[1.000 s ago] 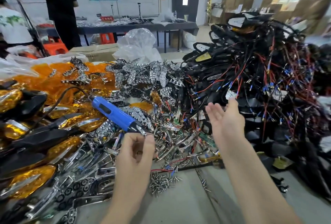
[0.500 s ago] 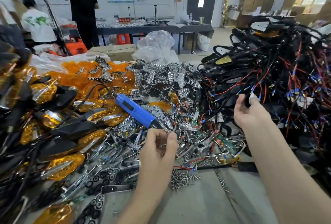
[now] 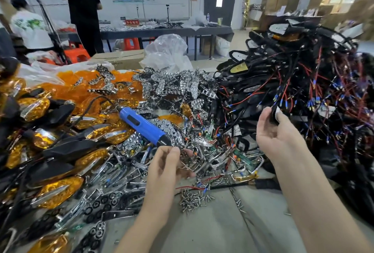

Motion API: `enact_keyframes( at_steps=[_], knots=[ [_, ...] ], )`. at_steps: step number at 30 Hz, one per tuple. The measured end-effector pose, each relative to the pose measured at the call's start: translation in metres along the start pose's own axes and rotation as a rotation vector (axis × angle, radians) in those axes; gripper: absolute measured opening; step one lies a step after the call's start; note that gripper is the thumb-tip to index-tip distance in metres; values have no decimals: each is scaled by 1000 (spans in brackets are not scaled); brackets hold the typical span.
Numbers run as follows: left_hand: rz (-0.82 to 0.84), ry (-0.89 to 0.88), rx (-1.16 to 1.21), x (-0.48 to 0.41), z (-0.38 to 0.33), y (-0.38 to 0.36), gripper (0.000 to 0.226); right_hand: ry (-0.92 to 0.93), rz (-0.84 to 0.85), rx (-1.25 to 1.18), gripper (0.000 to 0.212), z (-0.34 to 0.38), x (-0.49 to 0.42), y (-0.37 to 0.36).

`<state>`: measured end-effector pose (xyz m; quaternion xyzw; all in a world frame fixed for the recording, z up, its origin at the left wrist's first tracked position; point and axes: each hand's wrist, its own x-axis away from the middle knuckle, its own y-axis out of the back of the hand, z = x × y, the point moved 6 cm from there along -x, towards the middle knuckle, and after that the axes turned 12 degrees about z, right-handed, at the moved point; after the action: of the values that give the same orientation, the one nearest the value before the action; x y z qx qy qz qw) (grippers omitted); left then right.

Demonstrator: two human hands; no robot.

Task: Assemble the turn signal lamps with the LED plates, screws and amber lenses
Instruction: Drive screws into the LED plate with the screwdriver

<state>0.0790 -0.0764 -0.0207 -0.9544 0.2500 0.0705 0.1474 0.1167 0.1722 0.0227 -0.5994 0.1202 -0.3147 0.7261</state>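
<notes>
Screws [image 3: 192,200] lying loose near desk [image 3: 222,232] front edge, centre. Left hand [image 3: 168,169] pinching chrome part [image 3: 186,157] just behind them. Right hand [image 3: 277,133] gripping black lamp housing [image 3: 273,114] at edge of wired pile [image 3: 303,82], desk right side. Blue screwdriver [image 3: 144,126] lying mid-desk. LED plates [image 3: 172,86], amber lenses [image 3: 81,88] heaping toward far edge, lenses far-left.

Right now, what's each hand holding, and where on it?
The left hand pinches a small chrome plate by its near edge. The right hand grips a black lamp piece by its lower end, at the wire pile.
</notes>
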Motion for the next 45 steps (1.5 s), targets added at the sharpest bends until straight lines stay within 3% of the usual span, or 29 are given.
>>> enact_keyframes(
  at_steps=[11, 16, 20, 23, 25, 29, 32, 34, 36, 38, 40, 43, 45],
  knots=[
    [-20, 26, 111, -2, 9, 6, 23, -67, 33, 63, 13, -19, 57, 13],
    [-34, 29, 124, -2, 12, 3, 26, -223, 80, 197, 20, -64, 83, 30],
    [-26, 9, 142, -1, 9, 1, 35, -225, 118, 367, 22, -72, 85, 25],
    [-71, 19, 124, 1, 9, 5, 23, -310, 217, 441, 21, -91, 98, 12],
    [-100, 40, 136, -2, 13, 11, 20, -459, 288, 536, 17, -116, 114, 8],
    [-238, 141, 458, 0, 31, 19, 30, -719, 584, 798, 13, -155, 141, -3],
    [-264, 133, 376, 1, 28, 23, 34, -531, 815, 1172, 16, -144, 125, -16],
    [-220, 110, 278, -3, 13, 23, 42, -404, 873, 1318, 15, -128, 106, -22],
    [-203, 77, 226, -7, 3, 25, 45, -335, 851, 1382, 16, -109, 85, -22],
    [-201, 22, 232, -6, -3, 25, 32, -325, 785, 1352, 21, -92, 67, -15],
    [-153, 8, 276, -3, -7, 19, 30, -331, 669, 1207, 19, -79, 50, -5],
    [-68, 41, 375, -1, -8, 13, 33, -348, 489, 957, 36, -76, 34, 10],
    [-36, 80, 416, -1, -8, 12, 42, -358, 412, 814, 29, -80, 27, 20]
  ],
)
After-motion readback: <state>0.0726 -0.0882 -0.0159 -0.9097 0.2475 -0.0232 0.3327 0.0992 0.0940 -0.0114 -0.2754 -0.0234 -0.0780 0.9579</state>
